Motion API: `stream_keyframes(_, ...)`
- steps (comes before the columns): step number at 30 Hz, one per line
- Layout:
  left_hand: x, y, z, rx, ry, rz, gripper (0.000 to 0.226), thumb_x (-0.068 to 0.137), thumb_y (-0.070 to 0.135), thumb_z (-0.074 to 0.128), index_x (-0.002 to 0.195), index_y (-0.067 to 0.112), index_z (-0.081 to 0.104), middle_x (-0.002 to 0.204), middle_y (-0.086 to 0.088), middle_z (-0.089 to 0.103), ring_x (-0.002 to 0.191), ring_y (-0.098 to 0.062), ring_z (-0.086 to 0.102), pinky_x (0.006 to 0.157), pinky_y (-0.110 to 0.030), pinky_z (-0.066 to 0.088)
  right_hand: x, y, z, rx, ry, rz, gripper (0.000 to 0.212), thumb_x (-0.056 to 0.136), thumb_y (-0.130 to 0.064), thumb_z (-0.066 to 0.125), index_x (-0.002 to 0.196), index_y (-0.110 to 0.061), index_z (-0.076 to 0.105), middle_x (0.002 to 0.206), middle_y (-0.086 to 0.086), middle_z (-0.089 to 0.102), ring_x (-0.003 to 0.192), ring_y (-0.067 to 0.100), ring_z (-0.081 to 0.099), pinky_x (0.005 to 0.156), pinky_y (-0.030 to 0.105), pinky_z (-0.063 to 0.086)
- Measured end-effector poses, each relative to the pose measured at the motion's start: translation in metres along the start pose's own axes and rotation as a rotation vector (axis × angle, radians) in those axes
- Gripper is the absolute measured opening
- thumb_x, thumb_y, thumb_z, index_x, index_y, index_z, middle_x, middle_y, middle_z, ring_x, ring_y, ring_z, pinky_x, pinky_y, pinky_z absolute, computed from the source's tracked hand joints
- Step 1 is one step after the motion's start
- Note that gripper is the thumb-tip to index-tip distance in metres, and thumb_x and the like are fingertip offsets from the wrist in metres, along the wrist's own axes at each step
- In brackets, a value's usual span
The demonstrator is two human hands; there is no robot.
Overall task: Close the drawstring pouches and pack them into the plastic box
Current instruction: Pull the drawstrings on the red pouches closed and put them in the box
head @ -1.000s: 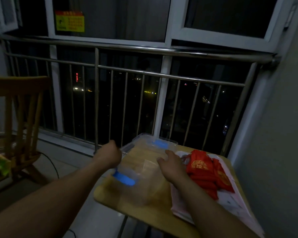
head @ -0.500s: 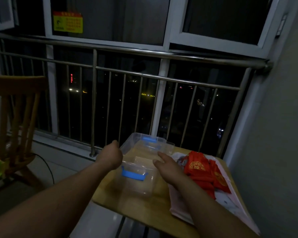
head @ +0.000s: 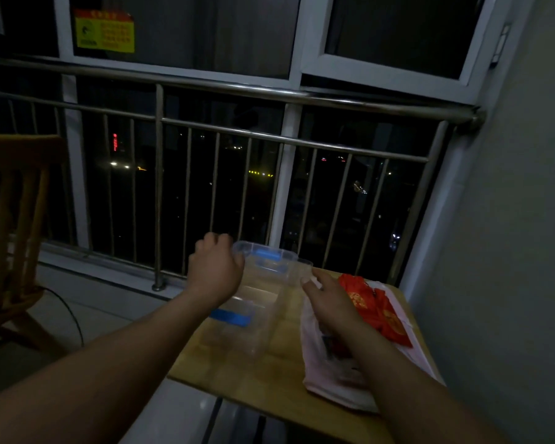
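**Grip on the box; pouches at 3 o'clock**

Item 1, grips. Your left hand (head: 215,270) is curled at the plastic box's (head: 266,328) 10 o'clock corner and appears to grip the rim there, though the back of the hand hides the fingertips. Your right hand (head: 329,302) holds nothing. Its fingers are loosely straight and the tips rest at the box's 2 o'clock rim.

Item 2, box. It is clear plastic with blue clasps at 12 and 7 o'clock, and it sits on the wooden table (head: 237,379). No pouch shows inside it.

Item 3, drawstring pouches (head: 378,312). They are red and heaped at 3 o'clock from the box, on a pale pink sheet (head: 330,373), with none of them packed. The dim light does not show whether their mouths are drawn shut.

Item 4, governing relation. The heap's long axis runs from about 11 to 5 o'clock. Your right hand lies between the box and the heap, just beside it, while your left is well apart on the box's far side. The first pick therefore likely falls to the right hand, reaching toward 3 o'clock.
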State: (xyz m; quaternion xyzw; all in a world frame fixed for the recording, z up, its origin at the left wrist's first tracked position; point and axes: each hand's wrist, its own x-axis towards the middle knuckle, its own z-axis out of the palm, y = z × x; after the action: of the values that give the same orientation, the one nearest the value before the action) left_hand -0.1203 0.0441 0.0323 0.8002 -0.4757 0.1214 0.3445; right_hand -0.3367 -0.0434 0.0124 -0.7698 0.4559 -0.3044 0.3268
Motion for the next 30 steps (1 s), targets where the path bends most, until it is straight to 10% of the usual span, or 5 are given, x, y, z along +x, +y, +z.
stream_keyframes(8,-0.025,0.140,0.052,-0.354,-0.217,0.204,0.028,0.103,0.022,0.050,0.128,0.010,0.056,0.131,-0.011,0.050,0.111,-0.032,0.058,0.093,-0.043,0.050,0.002,0.046,-0.081,-0.032,0.160,0.096,0.046,0.108,-0.042,0.046,0.146,-0.018,0.054,0.150,0.010,0.055,0.136,0.029,0.050,0.107,0.033,0.037)
stream_keyframes(13,-0.044,0.164,0.127,-0.358,-0.445,0.173,0.042,0.102,0.028,0.052,0.142,0.015,0.053,0.143,-0.015,0.051,0.127,-0.030,0.053,0.107,-0.037,0.044,-0.001,0.108,-0.124,-0.062,0.210,0.118,0.012,0.103,-0.036,0.059,0.092,-0.035,0.064,0.108,0.000,0.071,0.096,0.019,0.064,0.078,0.025,0.044)
stream_keyframes(16,-0.051,0.162,0.165,-0.236,-0.530,0.159,0.053,0.101,0.050,0.051,0.149,0.030,0.047,0.164,-0.009,0.029,0.143,-0.035,0.038,0.118,-0.045,0.034,-0.002,0.153,-0.129,-0.184,0.027,0.106,0.030,0.088,-0.051,0.072,0.114,-0.038,0.064,0.108,-0.013,0.069,0.090,0.002,0.061,0.071,0.011,0.048)
stream_keyframes(20,-0.044,0.163,0.195,-0.287,-0.703,-0.026,0.081,0.079,0.084,0.038,0.151,0.047,0.040,0.167,-0.008,0.015,0.146,-0.040,0.034,0.119,-0.054,0.034,0.017,0.201,-0.118,-0.263,-0.113,0.160,0.067,0.075,-0.084,0.060,0.137,-0.063,0.047,0.131,-0.019,0.064,0.119,0.015,0.061,0.100,0.043,0.050)
stream_keyframes(30,-0.042,0.117,0.205,-0.469,-0.664,-0.116,0.073,0.073,0.079,0.049,0.138,0.047,0.058,0.154,-0.007,0.046,0.133,-0.026,0.054,0.113,-0.047,0.044,0.001,0.191,-0.067,-0.426,-0.039,0.229,0.062,0.096,-0.057,0.045,0.155,-0.052,0.027,0.150,0.001,0.049,0.130,0.038,0.043,0.104,0.044,0.037)
